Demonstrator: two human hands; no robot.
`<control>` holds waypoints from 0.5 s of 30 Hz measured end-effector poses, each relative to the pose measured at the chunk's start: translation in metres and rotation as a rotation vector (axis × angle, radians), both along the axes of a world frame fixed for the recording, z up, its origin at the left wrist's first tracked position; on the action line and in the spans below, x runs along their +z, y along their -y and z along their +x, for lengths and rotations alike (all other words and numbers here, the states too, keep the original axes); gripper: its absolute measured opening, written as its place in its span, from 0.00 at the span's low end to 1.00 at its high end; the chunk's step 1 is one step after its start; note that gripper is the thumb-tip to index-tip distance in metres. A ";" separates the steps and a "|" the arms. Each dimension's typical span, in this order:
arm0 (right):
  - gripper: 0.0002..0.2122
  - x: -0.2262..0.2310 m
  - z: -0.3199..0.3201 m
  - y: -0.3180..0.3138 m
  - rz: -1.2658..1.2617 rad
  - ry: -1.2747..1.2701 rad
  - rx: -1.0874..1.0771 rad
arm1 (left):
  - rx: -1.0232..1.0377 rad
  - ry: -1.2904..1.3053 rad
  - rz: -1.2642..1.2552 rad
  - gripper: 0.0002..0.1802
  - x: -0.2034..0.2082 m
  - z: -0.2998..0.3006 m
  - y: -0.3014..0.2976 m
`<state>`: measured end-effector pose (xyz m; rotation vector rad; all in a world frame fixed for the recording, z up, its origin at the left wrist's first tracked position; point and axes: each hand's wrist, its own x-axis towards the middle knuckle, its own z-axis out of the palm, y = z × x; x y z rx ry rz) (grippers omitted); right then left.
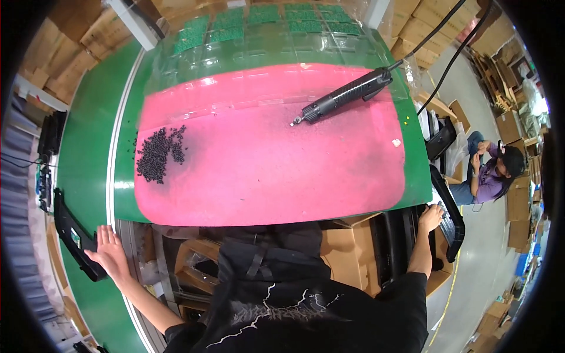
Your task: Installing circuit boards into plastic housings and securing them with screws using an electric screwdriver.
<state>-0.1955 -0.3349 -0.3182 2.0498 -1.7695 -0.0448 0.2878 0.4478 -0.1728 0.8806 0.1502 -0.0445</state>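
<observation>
My left hand is open, thumb and fingers apart, at the inner edge of the green conveyor strip on the left. Right beside it, by the thumb, lies a long black plastic housing with a small green circuit board in it; whether they touch is unclear. At the table's right edge my right hand has its fingers curled onto the near side of another black plastic housing. On the pink mat are a heap of small black screws and a black electric screwdriver, its tip pointing left.
Clear plastic trays with green circuit boards stand at the table's far side. Cardboard boxes holding black parts sit below the front edge. Another person sits at the right, beyond the boxes. A cable hangs from above to the screwdriver.
</observation>
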 end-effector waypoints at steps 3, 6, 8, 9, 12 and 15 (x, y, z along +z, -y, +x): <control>0.11 0.017 -0.006 -0.011 -0.136 -0.030 0.194 | 0.241 0.035 0.114 0.32 0.016 0.012 0.052; 0.10 0.045 -0.022 -0.007 -0.438 0.048 0.277 | 0.205 0.238 0.283 0.22 0.012 0.031 0.069; 0.13 0.072 -0.031 0.002 -0.533 0.032 0.110 | 0.046 0.381 0.203 0.20 0.010 0.046 0.080; 0.14 0.085 -0.041 0.009 -0.598 0.059 0.076 | 0.042 0.378 0.190 0.20 0.010 0.053 0.093; 0.16 0.145 -0.029 0.002 -0.604 0.153 0.204 | 0.007 0.430 0.291 0.19 0.014 0.051 0.151; 0.14 0.210 0.046 -0.070 -0.370 0.302 0.684 | -0.246 0.445 0.284 0.19 0.025 0.038 0.186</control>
